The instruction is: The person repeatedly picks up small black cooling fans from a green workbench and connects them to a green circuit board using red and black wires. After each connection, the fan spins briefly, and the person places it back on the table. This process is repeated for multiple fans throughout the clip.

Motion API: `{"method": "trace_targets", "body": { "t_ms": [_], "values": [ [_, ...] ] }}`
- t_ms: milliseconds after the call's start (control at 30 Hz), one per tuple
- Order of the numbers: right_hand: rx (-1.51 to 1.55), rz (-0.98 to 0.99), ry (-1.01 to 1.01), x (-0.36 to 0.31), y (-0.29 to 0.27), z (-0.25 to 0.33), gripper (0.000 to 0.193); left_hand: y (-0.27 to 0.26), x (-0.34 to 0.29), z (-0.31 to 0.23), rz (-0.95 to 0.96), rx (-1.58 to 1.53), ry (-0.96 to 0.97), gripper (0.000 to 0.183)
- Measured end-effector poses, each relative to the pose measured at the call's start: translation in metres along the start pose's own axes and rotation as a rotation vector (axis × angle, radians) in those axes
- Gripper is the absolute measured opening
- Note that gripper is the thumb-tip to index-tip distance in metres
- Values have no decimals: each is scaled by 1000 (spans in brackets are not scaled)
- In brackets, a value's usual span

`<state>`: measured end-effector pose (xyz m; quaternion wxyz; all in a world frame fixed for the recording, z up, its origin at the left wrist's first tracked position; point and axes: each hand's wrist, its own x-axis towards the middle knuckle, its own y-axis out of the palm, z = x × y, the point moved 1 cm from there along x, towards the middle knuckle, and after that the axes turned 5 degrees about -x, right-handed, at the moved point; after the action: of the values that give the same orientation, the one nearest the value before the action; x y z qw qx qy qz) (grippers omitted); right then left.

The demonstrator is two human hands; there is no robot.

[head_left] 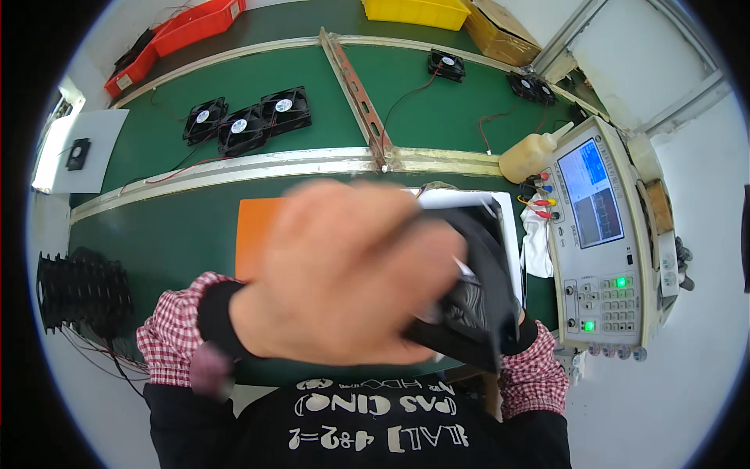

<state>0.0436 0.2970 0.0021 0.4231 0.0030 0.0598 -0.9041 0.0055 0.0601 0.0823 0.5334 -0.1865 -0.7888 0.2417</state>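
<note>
My left hand [351,281] is raised close to the camera and smeared by motion. Its fingers and thumb are closed on the edge of a black square cooling fan [469,301], which looks large, tilted and blurred. Behind that fan, my right hand [522,317] is nearly all hidden; only a sliver of it shows beyond the fan's right edge, above the dark cuff. Whether it touches the fan cannot be seen. Under both lie an orange sheet [256,227] and a white-edged board or tray [510,227], largely covered.
A bench meter [601,227] with a lit screen stands right, beside a yellowish squeeze bottle [527,159] and white cloth [536,242]. Stacked fans [82,289] stand left. Several black fans [244,129] lie beyond the metal rail [273,164]. Red [199,27] and yellow bins [414,12] sit at the back.
</note>
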Motion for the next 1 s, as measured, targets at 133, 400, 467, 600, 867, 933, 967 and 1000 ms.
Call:
{"method": "trace_targets", "body": {
  "t_ms": [133,400,467,600,867,933,967,1000],
  "values": [
    [89,449,-114,-1,1,-19,17,-32,-5,55,-554,-72,-289,73],
    [-88,-531,-19,-5,-25,-21,15,-47,-76,68,-240,-729,-1084,38],
    [-155,-720,47,2,-23,-34,16,-16,-85,58,-49,-743,-1160,29],
    [-287,-780,-25,9,-21,-52,19,6,-86,44,183,-208,-985,38],
    [-726,-715,-173,11,-23,-48,18,10,-79,30,464,-63,-376,88],
    [-731,-729,-148,11,-25,-49,16,14,-82,28,494,37,-409,93],
    [-770,-728,-105,11,-26,-47,15,15,-83,28,468,55,-439,93],
    [-808,-727,-62,10,-26,-46,16,16,-85,27,441,74,-468,92]
  ]
}}
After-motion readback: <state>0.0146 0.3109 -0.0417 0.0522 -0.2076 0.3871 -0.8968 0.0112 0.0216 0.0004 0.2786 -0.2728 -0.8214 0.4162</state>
